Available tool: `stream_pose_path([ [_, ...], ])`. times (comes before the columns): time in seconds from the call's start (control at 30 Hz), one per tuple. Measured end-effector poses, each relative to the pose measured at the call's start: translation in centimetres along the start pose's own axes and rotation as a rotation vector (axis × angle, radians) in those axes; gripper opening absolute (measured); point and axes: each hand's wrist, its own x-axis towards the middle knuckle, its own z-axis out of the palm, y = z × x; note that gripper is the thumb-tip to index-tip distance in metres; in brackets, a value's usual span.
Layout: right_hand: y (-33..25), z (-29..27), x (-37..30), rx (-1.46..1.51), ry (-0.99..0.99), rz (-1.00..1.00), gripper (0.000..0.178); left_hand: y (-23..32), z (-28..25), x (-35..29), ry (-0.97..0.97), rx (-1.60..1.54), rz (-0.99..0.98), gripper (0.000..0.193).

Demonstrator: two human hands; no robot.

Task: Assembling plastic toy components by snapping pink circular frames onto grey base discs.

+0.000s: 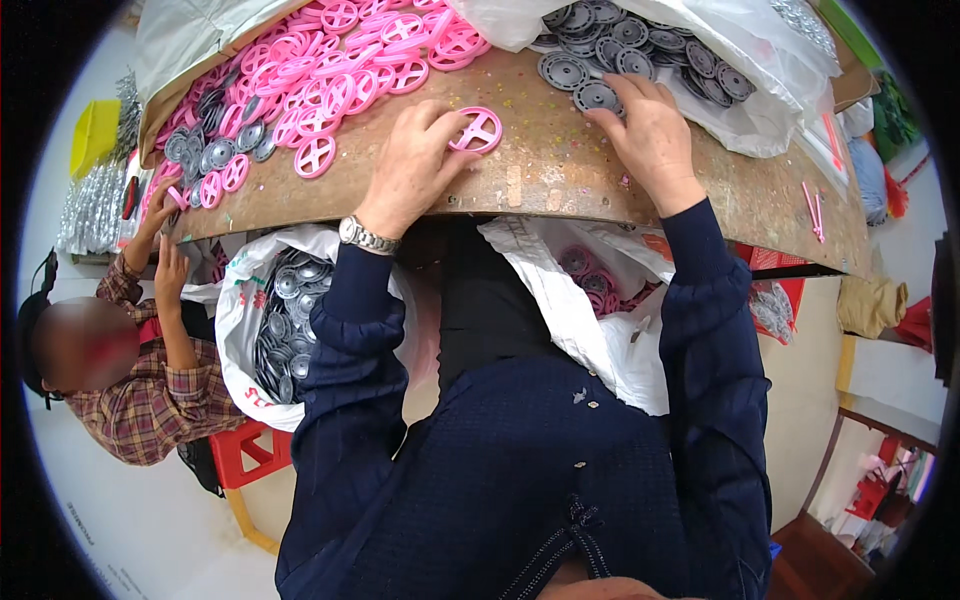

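A pink spoked plastic ring (477, 131) is pinched between the thumb and fingers of my left hand (412, 160), just over the near part of the wooden table. Further right, my right hand (645, 135) has its thumb and fingers closed on a grey plastic wheel disc (598, 97) at the near edge of the grey heap. Behind my left hand spreads a big pile of pink spoked rings (330, 85). More grey discs (690, 60) lie partly inside a white plastic bag beyond my right hand.
The table edge (560, 212) curves before me. Below it, a white sack (240, 330) holds grey discs, and another white sack (610, 350) holds pink rings. At far left a co-worker in a plaid shirt (150, 420) handles pieces. Pink sticks (814, 212) lie at right.
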Motion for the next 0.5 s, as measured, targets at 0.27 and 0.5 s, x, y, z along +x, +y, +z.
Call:
stream_pose_path([
  [0.27, -0.1, 2.0, 0.1, -0.154, -0.158, -0.023, 0.035, 1.6, 3.3, 0.2, 0.060, 0.115, -0.212, 0.069],
  [0.5, -0.3, 0.4, 0.0, 0.077, -0.039, 0.175, 0.024, 2.5, 3.8, 0.3, 0.173, -0.060, -0.188, 0.072],
])
